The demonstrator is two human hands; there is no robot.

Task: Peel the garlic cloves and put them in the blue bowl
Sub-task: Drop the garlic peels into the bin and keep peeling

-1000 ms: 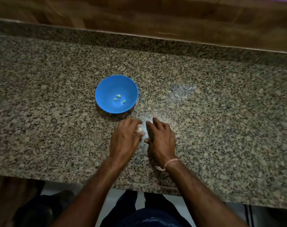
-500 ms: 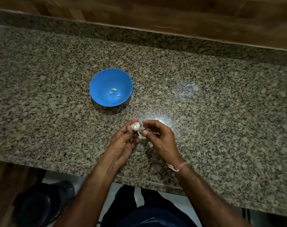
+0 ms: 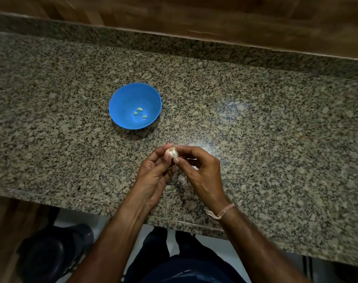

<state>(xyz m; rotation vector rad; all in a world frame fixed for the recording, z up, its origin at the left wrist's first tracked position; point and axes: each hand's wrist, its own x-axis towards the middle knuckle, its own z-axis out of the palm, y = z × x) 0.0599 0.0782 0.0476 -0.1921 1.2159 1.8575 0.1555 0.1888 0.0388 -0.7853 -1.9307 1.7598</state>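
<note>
The speckled granite tabletop (image 3: pixel 255 129) fills most of the view, running beneath and beyond both hands, with a raised granite lip at its far edge and a brown wooden wall (image 3: pixel 215 15) behind that. Below the near edge of the tabletop, on the side of the left hand, sits a dark rounded object (image 3: pixel 51 252) on the floor; what it is cannot be told.

The blue bowl (image 3: pixel 121 103) stands upright on the tabletop beyond the left hand, a little further to its outer side and apart from both hands. Three small pale peeled cloves (image 3: pixel 139 109) lie loose in its bottom.

The left hand (image 3: pixel 153 174) is raised over the tabletop, palm turned upward, its fingers and thumb curled round a small garlic bulb (image 3: pixel 171 153) held at the fingertips. The right hand (image 3: pixel 202 172) meets it from the other side, thumb and forefinger pinching the same bulb, the remaining fingers curled. The bulb sits between the two hands, in the air above the tabletop, whitish with a brown root end turned upward. A thin pale sliver shows just past the right hand's fingers; it is too small to identify. A pinkish thread bracelet (image 3: pixel 223 212) circles the right wrist.
</note>
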